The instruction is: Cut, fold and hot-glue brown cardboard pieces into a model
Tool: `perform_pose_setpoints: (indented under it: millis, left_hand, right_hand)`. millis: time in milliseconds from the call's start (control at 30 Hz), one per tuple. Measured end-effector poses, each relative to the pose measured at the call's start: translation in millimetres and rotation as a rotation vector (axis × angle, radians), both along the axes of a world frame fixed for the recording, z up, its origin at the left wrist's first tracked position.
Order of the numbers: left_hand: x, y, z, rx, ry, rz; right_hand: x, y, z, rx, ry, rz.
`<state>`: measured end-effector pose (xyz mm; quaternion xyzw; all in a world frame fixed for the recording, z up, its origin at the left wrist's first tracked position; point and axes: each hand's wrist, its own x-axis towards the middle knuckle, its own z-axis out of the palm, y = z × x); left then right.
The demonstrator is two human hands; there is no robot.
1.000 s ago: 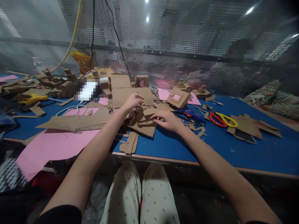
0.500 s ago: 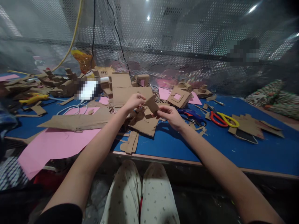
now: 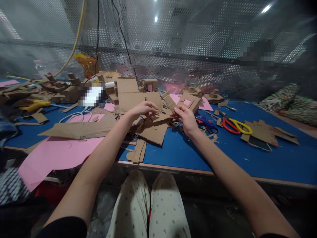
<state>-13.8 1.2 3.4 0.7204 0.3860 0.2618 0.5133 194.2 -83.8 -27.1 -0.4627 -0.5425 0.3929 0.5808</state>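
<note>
A small folded cardboard piece (image 3: 168, 101) is up between my two hands over the table. My right hand (image 3: 186, 119) pinches its right side between thumb and fingers. My left hand (image 3: 145, 109) is closed at its left side, fingertips bent over it; the exact contact there is partly hidden. Beneath them lies a flat cardboard sheet (image 3: 153, 131) among scraps. Just behind my left hand a larger cardboard panel (image 3: 133, 100) stands up. A cardboard panel with a square window cut-out (image 3: 195, 103) leans beyond my right hand.
Right of my right hand lie a blue glue gun (image 3: 207, 123) and scissors with red and yellow handles (image 3: 236, 126). Pink paper (image 3: 61, 153) overhangs the front edge at left. A white cable (image 3: 74, 117), cardboard scraps (image 3: 264, 134) and a perforated metal screen (image 3: 198, 43) surround the work area.
The folded cardboard piece has turned, with its flap now tilted up and away. My right hand has risen slightly and turned inward; my left hand has moved slightly right and lower.
</note>
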Motion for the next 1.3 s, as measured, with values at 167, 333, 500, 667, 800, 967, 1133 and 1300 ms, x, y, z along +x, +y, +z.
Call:
perform_pose_setpoints:
  millis: [167, 333, 500, 667, 800, 967, 1133, 1300]
  left_hand:
    - [-0.2, -7.1, 4.4, 0.029, -0.062, -0.118]
    - [-0.4, -15.1, 9.4, 0.071, -0.118, -0.279]
    - [2.7, -9.9, 6.1, 0.095, -0.130, -0.200]
    - [3.4, 1.1, -1.2, 0.404, 0.067, 0.331]
    - [-0.3, 3.5, -9.8, 0.600, 0.558, 0.500]
    - [-1.7, 5.9, -12.7, 0.297, 0.568, 0.257]
    - [-10.9, 3.4, -0.6, 0.018, 0.437, 0.102]
    - [-21.4, 4.0, 2.3, 0.052, 0.416, -0.101]
  right_hand:
    - [4.6, 5.8, -8.2, 0.065, -0.172, -0.010]
    - [5.0, 0.1, -9.0, 0.258, -0.553, -0.103]
    - [3.5, -6.1, -6.7, 0.311, -0.768, -0.190]
    - [6.8, 1.4, -16.1, 0.091, -0.562, -0.069]
    - [6.4, 6.7, -22.2, 0.115, -0.732, -0.072]
    - [6.6, 9.1, -22.7, 0.186, -0.897, -0.060]
    - [10.9, 13.9, -22.7, 0.258, -0.856, -0.134]
    - [12.9, 17.8, -23.5, 0.268, -0.851, -0.140]
